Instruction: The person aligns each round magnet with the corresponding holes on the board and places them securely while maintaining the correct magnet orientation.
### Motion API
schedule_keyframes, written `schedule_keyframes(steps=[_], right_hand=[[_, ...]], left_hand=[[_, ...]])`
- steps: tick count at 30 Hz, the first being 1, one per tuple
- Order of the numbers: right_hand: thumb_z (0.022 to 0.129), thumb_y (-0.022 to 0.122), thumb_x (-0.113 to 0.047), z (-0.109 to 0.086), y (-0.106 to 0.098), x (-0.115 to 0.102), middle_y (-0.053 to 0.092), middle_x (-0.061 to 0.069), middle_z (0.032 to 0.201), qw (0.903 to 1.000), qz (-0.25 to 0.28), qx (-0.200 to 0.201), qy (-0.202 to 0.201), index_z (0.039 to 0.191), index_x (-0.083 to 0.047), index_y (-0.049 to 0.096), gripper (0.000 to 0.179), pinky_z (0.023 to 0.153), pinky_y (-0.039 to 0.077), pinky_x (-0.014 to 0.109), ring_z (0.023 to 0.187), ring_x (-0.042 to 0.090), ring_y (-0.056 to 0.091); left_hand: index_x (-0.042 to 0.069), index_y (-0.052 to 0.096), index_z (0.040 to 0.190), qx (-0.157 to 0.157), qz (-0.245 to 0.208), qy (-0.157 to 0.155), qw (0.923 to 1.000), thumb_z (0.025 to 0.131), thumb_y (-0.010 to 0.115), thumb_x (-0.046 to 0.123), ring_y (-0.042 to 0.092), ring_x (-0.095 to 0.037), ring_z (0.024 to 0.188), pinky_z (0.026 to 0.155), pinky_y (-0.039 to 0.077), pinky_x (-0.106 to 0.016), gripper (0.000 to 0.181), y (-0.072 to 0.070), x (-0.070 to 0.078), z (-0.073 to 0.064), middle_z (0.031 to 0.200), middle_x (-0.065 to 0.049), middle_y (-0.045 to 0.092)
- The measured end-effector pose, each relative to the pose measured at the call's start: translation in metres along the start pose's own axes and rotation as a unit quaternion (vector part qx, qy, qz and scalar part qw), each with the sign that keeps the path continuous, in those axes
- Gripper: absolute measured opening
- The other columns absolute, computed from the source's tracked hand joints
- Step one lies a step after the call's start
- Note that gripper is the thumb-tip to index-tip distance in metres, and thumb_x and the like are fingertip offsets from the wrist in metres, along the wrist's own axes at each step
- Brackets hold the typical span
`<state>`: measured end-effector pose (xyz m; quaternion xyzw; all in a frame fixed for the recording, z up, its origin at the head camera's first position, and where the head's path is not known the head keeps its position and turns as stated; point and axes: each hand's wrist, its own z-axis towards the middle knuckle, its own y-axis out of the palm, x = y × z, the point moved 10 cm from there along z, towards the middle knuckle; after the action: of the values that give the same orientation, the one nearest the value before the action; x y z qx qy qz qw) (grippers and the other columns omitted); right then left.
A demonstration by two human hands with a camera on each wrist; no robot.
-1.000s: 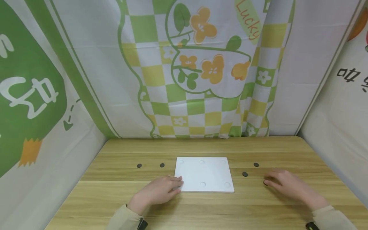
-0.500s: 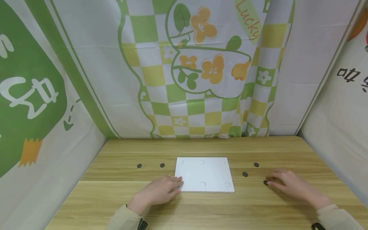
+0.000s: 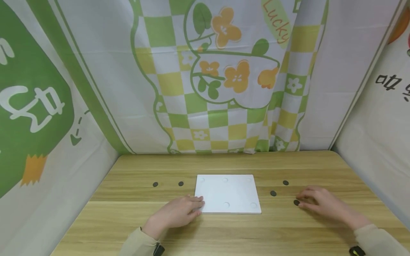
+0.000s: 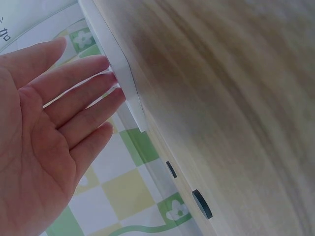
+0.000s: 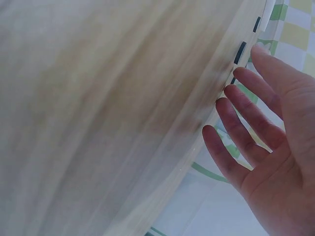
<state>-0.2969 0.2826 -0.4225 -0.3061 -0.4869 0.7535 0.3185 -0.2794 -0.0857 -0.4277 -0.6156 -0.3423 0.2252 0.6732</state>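
A white rectangular board [image 3: 225, 192] with shallow round recesses lies flat on the wooden table. My left hand [image 3: 179, 211] rests its extended fingertips on the board's left edge and hides that corner; the left wrist view shows the fingers [image 4: 81, 91] nearly straight. My right hand [image 3: 323, 204] hovers low over the table, its fingers loosely bent, right beside a small dark round disc [image 3: 296, 202]. In the right wrist view that disc [image 5: 240, 52] lies on the table near the thumb tip, apart from the grip. Two more dark discs, one nearer [image 3: 273, 193] and one farther [image 3: 285, 182], lie right of the board.
Two dark discs, an outer one [image 3: 155, 184] and an inner one [image 3: 180, 184], lie left of the board. A patterned curtain [image 3: 224, 124] hangs behind the table [image 3: 230, 233], and fabric walls stand at both sides.
My right hand has drawn slightly to the right, uncovering the disc by its fingertips, which was partly hidden a second ago. My left hand and the board have stayed in place.
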Motion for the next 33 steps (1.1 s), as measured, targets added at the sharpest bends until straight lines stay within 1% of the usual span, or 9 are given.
schedule_keyframes(steps=[6,9,12,17,19,23,26,33], right_hand=[[0.078,0.076,-0.031,0.003,0.001,-0.002,0.065,-0.007,0.096,0.9998,0.011,-0.002,-0.017,0.099,-0.017,0.071,0.026,0.070,0.057,0.030,0.084,0.009,0.061],[0.077,0.077,-0.032,0.005,0.002,0.000,0.065,-0.006,0.097,0.9996,0.024,-0.013,-0.009,0.100,-0.017,0.070,0.028,0.071,0.057,0.031,0.084,0.008,0.061],[0.077,0.076,-0.033,0.006,0.004,0.005,0.065,-0.006,0.098,0.9986,0.046,-0.025,0.008,0.101,-0.018,0.070,0.029,0.073,0.057,0.030,0.085,0.007,0.061],[0.077,0.078,-0.031,0.006,0.007,0.012,0.066,-0.009,0.096,0.9963,0.083,-0.018,0.013,0.099,-0.018,0.069,0.027,0.074,0.055,0.026,0.086,0.002,0.059],[0.076,0.078,-0.030,0.006,0.008,0.014,0.066,-0.009,0.095,0.9953,0.096,-0.014,0.008,0.098,-0.019,0.069,0.026,0.073,0.055,0.024,0.085,0.000,0.059],[0.078,0.078,-0.027,0.006,0.012,0.019,0.066,-0.008,0.093,0.9893,0.144,-0.024,0.010,0.098,-0.018,0.068,0.024,0.068,0.054,0.021,0.083,-0.002,0.058],[0.078,0.078,-0.025,0.007,0.014,0.023,0.066,-0.007,0.091,0.9839,0.175,-0.035,0.012,0.098,-0.017,0.068,0.023,0.065,0.053,0.021,0.080,-0.001,0.058],[0.078,0.078,-0.024,0.009,0.020,0.028,0.069,-0.003,0.093,0.9745,0.213,-0.067,0.024,0.097,-0.017,0.069,0.022,0.066,0.053,0.020,0.080,0.000,0.058]], left_hand=[[0.009,0.059,0.128,0.000,-0.002,-0.001,1.0000,0.098,0.050,0.028,0.052,-0.028,0.126,0.109,0.039,-0.045,0.037,0.000,-0.001,0.000,0.138,-0.008,0.053],[0.009,0.059,0.129,-0.001,-0.004,-0.002,1.0000,0.098,0.050,0.027,0.051,-0.028,0.127,0.109,0.039,-0.045,0.037,0.001,-0.001,0.000,0.139,-0.008,0.053],[0.009,0.059,0.128,0.000,-0.003,-0.001,1.0000,0.098,0.050,0.027,0.052,-0.028,0.126,0.109,0.040,-0.045,0.037,0.000,0.000,-0.001,0.138,-0.009,0.053],[0.009,0.059,0.129,-0.001,-0.003,-0.002,1.0000,0.098,0.049,0.028,0.052,-0.028,0.126,0.109,0.039,-0.046,0.038,0.000,0.000,0.000,0.139,-0.008,0.052],[0.009,0.059,0.129,-0.002,-0.005,-0.002,1.0000,0.098,0.050,0.028,0.051,-0.028,0.126,0.110,0.038,-0.046,0.037,0.000,0.001,0.000,0.139,-0.008,0.052],[0.008,0.059,0.129,-0.002,-0.006,0.000,1.0000,0.098,0.050,0.027,0.052,-0.027,0.126,0.109,0.039,-0.046,0.037,0.000,0.001,0.000,0.139,-0.009,0.053],[0.008,0.059,0.129,-0.004,-0.008,-0.001,1.0000,0.098,0.050,0.027,0.052,-0.027,0.127,0.109,0.039,-0.046,0.037,0.001,0.000,0.000,0.139,-0.009,0.052],[0.008,0.059,0.129,-0.004,-0.011,-0.001,0.9999,0.098,0.050,0.027,0.051,-0.026,0.127,0.109,0.039,-0.046,0.037,0.001,0.000,0.001,0.139,-0.008,0.052]])
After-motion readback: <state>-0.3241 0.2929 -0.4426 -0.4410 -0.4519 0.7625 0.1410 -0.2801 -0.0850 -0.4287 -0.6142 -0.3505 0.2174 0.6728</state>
